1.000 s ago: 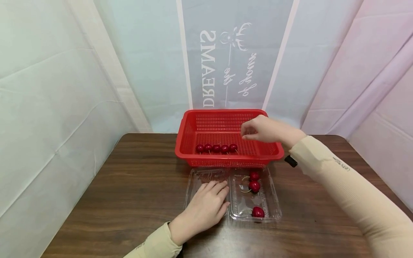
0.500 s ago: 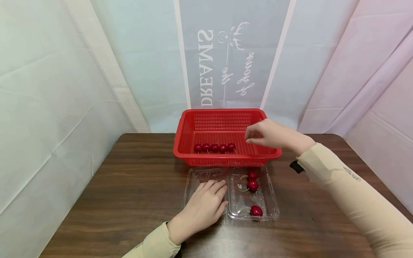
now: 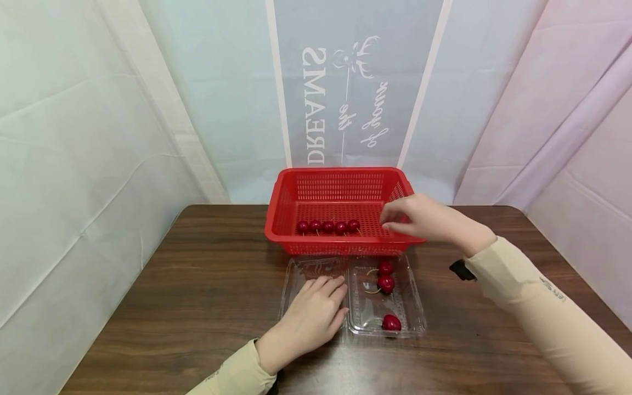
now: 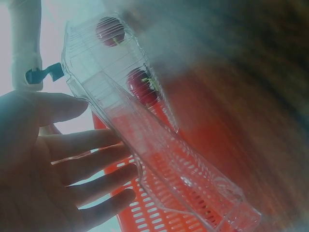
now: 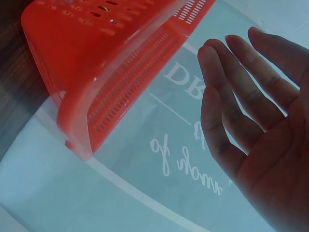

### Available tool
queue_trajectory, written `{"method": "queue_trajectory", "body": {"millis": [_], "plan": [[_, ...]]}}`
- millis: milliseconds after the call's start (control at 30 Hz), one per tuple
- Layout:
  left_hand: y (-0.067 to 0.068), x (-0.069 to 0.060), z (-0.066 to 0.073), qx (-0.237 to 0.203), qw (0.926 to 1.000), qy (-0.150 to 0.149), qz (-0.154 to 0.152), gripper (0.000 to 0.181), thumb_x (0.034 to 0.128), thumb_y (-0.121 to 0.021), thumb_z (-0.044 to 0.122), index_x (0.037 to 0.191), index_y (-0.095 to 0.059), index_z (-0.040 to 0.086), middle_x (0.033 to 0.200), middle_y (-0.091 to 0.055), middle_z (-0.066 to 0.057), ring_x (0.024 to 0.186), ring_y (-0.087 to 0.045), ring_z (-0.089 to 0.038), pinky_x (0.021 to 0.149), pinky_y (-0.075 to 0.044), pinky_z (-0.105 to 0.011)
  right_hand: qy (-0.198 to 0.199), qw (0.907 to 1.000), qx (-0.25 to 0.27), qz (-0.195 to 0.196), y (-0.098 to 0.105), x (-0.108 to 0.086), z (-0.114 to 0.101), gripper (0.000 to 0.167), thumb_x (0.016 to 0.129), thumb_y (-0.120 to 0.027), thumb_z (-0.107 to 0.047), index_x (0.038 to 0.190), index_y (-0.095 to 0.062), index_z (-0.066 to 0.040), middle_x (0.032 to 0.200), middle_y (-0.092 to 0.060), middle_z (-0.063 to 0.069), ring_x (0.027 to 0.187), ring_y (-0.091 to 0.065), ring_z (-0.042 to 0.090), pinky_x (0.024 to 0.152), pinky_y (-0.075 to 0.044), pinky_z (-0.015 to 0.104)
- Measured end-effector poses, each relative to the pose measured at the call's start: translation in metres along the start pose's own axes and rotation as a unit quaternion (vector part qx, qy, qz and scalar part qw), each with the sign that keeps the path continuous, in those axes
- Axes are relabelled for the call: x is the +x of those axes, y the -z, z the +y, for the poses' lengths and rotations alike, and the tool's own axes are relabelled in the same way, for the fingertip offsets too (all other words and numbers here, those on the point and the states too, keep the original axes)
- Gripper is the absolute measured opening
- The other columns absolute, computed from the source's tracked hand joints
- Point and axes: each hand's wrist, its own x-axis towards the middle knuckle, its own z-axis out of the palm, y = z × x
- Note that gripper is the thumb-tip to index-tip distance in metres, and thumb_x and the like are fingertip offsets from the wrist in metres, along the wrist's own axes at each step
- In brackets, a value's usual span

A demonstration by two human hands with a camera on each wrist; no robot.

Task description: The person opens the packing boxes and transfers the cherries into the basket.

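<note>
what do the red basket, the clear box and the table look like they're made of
Basket: probably molded plastic, smooth and slightly glossy, with even slotted walls.
Box: likely thin plastic, shiny and see-through, with ribbed walls.
Table: brown with wood grain and a soft sheen; real wood or printed laminate, I can't tell.

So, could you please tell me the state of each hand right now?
Left hand: open, touching the clear plastic container.
Right hand: open, holding nothing, above the right end of the red basket.
</note>
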Motion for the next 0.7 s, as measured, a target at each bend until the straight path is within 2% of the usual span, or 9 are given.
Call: {"method": "queue_trajectory", "body": {"millis": [233, 400, 533, 700], "plan": [[-0.001, 0.000, -0.001, 0.003, 0.9999, -0.002, 0.010, 0.037, 0.0896, -0.059, 0.033, 0.116, -0.066, 0.008, 0.126, -0.062, -0.006, 0.111, -0.056, -0.019, 0.090, -0.046, -0.035, -0.010, 0.9999, 0.003, 0.005, -0.006, -0.013, -0.009, 0.005, 0.085, -0.071, -0.018, 0.089, -0.068, -0.020, 0.082, -0.065, -0.012, 0.073, -0.057, -0.001, 0.068, -0.051, 0.026], [-0.003, 0.000, -0.001, 0.008, 0.9997, -0.005, 0.021, 0.037, 0.0885, -0.060, 0.033, 0.114, -0.066, 0.008, 0.124, -0.063, -0.006, 0.110, -0.057, -0.019, 0.089, -0.046, -0.035, -0.019, 0.9998, -0.001, 0.011, -0.011, -0.020, -0.015, 0.005, 0.084, -0.071, -0.019, 0.089, -0.069, -0.018, 0.082, -0.064, -0.014, 0.072, -0.056, -0.001, 0.068, -0.052, 0.029], [-0.003, -0.001, -0.001, 0.008, 0.9997, -0.005, 0.022, 0.037, 0.0886, -0.060, 0.033, 0.114, -0.066, 0.008, 0.124, -0.063, -0.006, 0.110, -0.057, -0.019, 0.089, -0.046, -0.035, -0.019, 0.9996, 0.001, 0.020, -0.017, -0.025, -0.020, 0.006, 0.083, -0.072, -0.020, 0.089, -0.068, -0.020, 0.082, -0.063, -0.015, 0.070, -0.055, -0.002, 0.066, -0.051, 0.027], [-0.003, -0.001, -0.001, 0.008, 0.9998, -0.006, 0.020, 0.037, 0.0889, -0.060, 0.034, 0.115, -0.066, 0.008, 0.124, -0.063, -0.006, 0.110, -0.057, -0.019, 0.089, -0.046, -0.035, -0.028, 0.9995, 0.015, 0.010, -0.026, -0.031, -0.023, 0.009, 0.083, -0.072, -0.023, 0.090, -0.068, -0.023, 0.081, -0.063, -0.016, 0.071, -0.054, -0.002, 0.067, -0.052, 0.026]]}}
